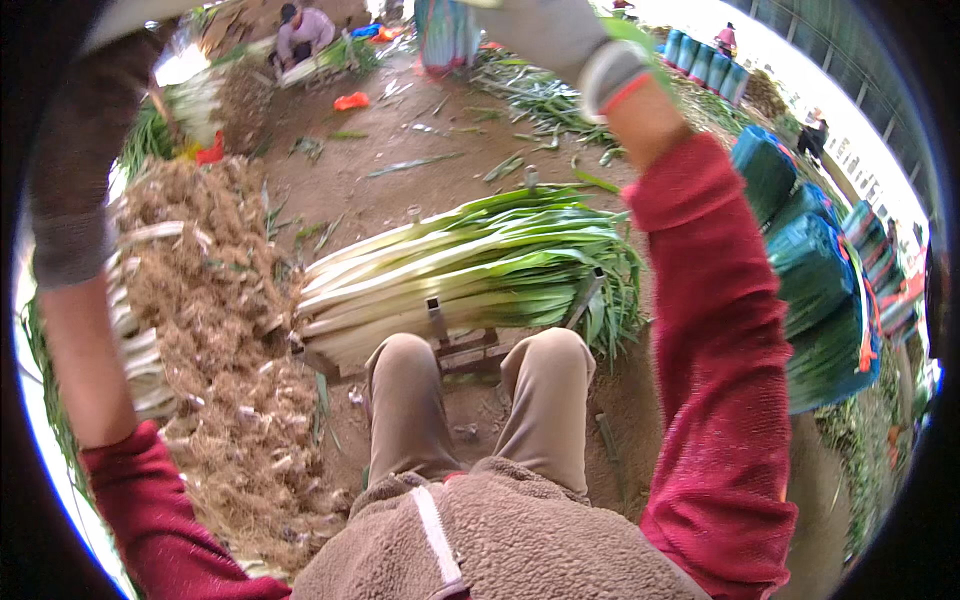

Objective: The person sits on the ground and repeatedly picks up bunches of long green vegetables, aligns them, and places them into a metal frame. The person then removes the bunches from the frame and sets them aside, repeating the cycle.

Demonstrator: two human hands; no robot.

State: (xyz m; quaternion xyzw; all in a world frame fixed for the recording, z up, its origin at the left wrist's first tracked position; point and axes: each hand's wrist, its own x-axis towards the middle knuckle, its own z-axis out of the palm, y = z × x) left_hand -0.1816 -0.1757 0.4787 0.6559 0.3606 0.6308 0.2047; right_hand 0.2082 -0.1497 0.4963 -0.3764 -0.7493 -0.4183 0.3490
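Both my arms are raised high. My right hand (pixel 545 38), in a pale grey glove, is at the top edge, closed around a leek whose green leaf (pixel 640 45) shows beside the wrist. My left hand (pixel 95 130), in a dark glove, is at the upper left, shadowed and blurred. A pale stalk (pixel 130 20) crosses above it; its fingers are hidden. Before my knees, a pile of leeks (pixel 450 260) lies in a low metal rack (pixel 437 318), white ends left, green leaves right.
Rooty leeks (pixel 215 330) are heaped along my left. Bagged bundles (pixel 820 280) stand at right. Loose leaves (pixel 530 95) litter the dirt floor ahead. A person (pixel 305 35) crouches at the far left, near an orange-red scrap (pixel 351 101). Other people are farther off at right.
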